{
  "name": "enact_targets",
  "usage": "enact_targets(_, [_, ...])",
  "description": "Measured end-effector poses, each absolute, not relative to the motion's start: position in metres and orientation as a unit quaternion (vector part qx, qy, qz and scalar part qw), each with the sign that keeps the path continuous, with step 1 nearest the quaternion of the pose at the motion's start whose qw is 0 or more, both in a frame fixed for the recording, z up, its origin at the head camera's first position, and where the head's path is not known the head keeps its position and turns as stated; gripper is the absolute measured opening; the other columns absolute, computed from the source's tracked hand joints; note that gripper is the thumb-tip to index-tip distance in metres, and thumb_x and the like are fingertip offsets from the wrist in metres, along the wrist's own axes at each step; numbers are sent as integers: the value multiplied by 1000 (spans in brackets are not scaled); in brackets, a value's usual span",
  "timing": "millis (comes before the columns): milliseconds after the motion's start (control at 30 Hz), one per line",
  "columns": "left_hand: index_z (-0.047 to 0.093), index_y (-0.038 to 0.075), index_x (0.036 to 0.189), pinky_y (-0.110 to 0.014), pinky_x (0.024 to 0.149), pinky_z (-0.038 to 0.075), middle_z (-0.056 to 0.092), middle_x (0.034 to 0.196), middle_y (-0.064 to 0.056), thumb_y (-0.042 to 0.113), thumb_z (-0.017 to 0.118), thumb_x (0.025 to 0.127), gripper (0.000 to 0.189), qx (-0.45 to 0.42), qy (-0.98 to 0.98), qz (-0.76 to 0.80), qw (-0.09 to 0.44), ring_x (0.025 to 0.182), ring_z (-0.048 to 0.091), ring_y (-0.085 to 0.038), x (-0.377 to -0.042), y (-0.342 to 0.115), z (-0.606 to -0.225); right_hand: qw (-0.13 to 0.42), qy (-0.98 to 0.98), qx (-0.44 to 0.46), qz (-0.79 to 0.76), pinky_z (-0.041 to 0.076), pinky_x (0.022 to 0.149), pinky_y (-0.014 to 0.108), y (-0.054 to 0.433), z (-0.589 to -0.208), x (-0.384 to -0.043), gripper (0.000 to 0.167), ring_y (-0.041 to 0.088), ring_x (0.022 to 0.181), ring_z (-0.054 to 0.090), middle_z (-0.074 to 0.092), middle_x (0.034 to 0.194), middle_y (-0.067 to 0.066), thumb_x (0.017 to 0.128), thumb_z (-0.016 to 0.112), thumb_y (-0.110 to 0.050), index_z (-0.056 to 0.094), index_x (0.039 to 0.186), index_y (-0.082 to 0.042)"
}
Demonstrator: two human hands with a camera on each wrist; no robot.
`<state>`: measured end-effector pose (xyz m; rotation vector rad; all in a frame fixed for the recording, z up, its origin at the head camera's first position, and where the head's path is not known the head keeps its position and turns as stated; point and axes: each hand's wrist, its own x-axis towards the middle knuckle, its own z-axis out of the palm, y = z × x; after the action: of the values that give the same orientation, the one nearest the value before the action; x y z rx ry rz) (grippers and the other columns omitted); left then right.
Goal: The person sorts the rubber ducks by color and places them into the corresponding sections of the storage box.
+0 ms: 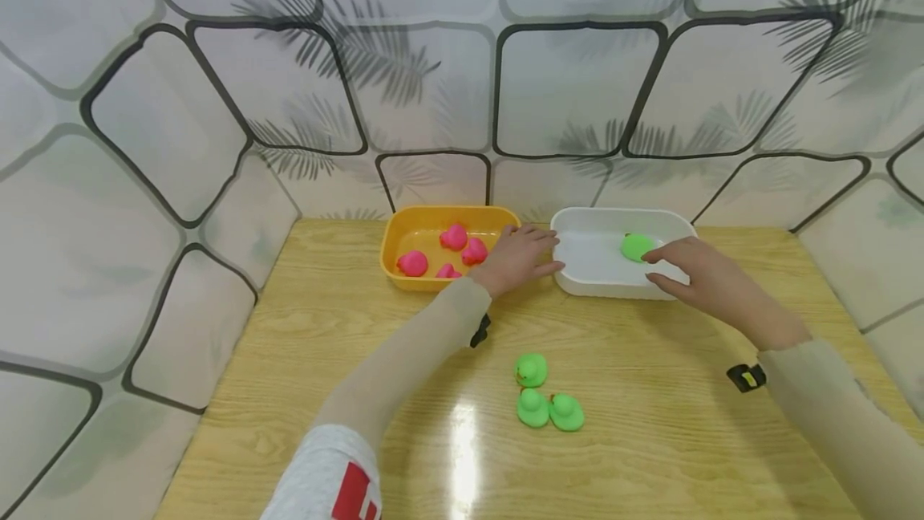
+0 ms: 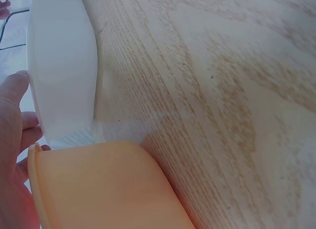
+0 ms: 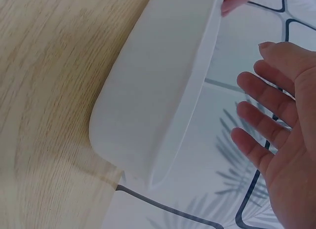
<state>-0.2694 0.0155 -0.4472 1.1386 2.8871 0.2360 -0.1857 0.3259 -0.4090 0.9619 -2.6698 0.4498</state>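
My left hand point(image 1: 516, 257) reaches across the right end of the orange tub point(image 1: 422, 283), its fingertips right at the left rim of the white tub point(image 1: 613, 290). Seen from the left wrist, the thumb point(image 2: 19, 81) lies along that white rim, and nothing is held. Over the white tub's right end hovers my right hand point(image 1: 711, 283), fingers spread and empty. A green rubber duck point(image 1: 637, 246) lies inside the white tub, just beyond the right fingertips. In the right wrist view the relaxed fingers point(image 3: 266, 98) stand apart from the tub's wall.
Several pink rubber ducks point(image 1: 413, 263) sit in the orange tub. Nearer on the wooden table point(image 1: 650, 440) three green ducks point(image 1: 532, 408) stand close together. A patterned wall point(image 1: 577, 95) rises directly behind both tubs, which stand side by side.
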Motion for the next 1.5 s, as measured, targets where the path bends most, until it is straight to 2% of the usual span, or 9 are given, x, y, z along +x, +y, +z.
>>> enact_targets(300, [53,18,154,-50,120,31,47,161,2,55,50,107,60,366,928,74,14,147,40,-21,-269,15,-449,154,-914,343,153,52,81,47,321,-411,-174,36,27,98,67,75,104,5,76,88,0,75,110,-4])
enact_targets(533, [53,19,154,-50,120,30,47,161,3,55,49,107,60,366,928,73,13,148,40,-21,-271,15,-451,139,-913,352,155,52,83,47,316,-418,-166,35,26,99,67,75,105,4,78,87,-1,75,111,-5])
enact_targets(733, [53,18,154,-50,120,30,47,161,2,55,49,107,60,367,927,76,14,148,40,-22,-272,16,-451,146,-904,371,156,52,83,45,314,-423,-161,39,26,98,67,75,105,4,75,88,1,75,110,-7])
enact_targets(967, [52,19,154,-49,120,30,46,162,2,55,48,107,60,367,927,74,16,148,39,-22,-272,16,-452,140,-900,377,168,50,86,39,306,-425,-152,35,22,100,66,75,106,0,79,85,-2,74,111,-9])
enact_targets(1167, [52,18,154,-50,122,29,46,162,2,55,49,107,60,367,927,78,19,148,39,-22,-271,15,-451,134,-894,389,175,50,85,34,298,-430,-147,38,18,99,66,73,106,-5,79,86,-3,73,114,-12])
enact_targets(1500, [51,19,155,-49,121,29,46,162,2,55,48,108,60,364,928,81,19,149,39,-22,-271,15,-450,120,-883,408,197,55,82,37,280,-439,-136,37,14,98,66,72,106,-7,80,85,-4,72,114,-14])
